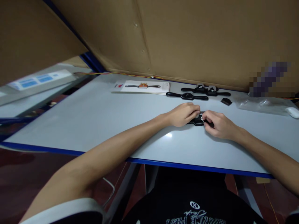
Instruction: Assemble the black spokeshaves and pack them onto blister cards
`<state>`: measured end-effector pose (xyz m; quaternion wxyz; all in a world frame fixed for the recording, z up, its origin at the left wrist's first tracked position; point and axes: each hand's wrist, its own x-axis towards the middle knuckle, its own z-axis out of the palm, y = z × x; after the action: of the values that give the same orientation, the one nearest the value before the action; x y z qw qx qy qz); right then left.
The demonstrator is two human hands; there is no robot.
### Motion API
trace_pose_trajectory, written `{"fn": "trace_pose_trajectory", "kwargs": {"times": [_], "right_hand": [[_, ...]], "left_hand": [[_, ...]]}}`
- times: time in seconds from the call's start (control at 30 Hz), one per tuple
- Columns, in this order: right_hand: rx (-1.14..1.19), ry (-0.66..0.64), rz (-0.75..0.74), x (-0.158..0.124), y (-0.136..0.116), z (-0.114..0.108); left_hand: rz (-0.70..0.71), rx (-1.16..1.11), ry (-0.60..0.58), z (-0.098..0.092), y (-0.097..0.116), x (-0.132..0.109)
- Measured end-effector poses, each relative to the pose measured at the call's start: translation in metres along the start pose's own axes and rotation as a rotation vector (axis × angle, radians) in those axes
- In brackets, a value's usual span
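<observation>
A black spokeshave (198,122) lies low over the table between my two hands. My left hand (182,114) is closed around its left handle. The thumb and fingers of my right hand (218,125) pinch a small shiny part at the middle of its body, and that hand covers the right handle. Just beyond my hands rests another black spokeshave (187,96), with no blade visible on it. Further back, black spokeshaves with grey plates (212,89) lie close together, overlapping. A small dark piece (226,101) sits beyond my right hand.
Printed cards (142,88) picturing a spokeshave are stacked at the table's back. Clear plastic bags (261,105) and a white rounded object (292,112) lie at the right. A cardboard wall (198,40) rises behind, with a thin cable (130,75) along its foot.
</observation>
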<state>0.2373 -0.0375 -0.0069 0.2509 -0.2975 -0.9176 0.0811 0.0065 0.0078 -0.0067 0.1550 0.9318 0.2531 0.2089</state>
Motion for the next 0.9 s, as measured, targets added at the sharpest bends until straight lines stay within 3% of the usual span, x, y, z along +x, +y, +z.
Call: {"fn": "trace_pose_trajectory", "kwargs": {"times": [0.2, 0.33, 0.53, 0.73, 0.9], "right_hand": [[0.057, -0.065, -0.078, -0.002, 0.005, -0.011], [0.064, -0.026, -0.059, -0.002, 0.009, -0.007], [0.023, 0.046, 0.114, 0.002, 0.0, 0.004], [-0.044, 0.017, 0.106, 0.002, -0.003, 0.007], [-0.063, 0.108, 0.083, 0.0, -0.002, 0.009]], "left_hand": [[0.01, 0.003, -0.008, 0.0, 0.0, -0.001], [0.007, 0.001, -0.019, 0.0, 0.0, 0.0], [-0.004, 0.016, 0.003, 0.0, -0.001, 0.0], [-0.004, 0.011, 0.004, 0.001, -0.001, 0.001], [-0.01, -0.011, 0.003, 0.001, -0.001, 0.001]]}}
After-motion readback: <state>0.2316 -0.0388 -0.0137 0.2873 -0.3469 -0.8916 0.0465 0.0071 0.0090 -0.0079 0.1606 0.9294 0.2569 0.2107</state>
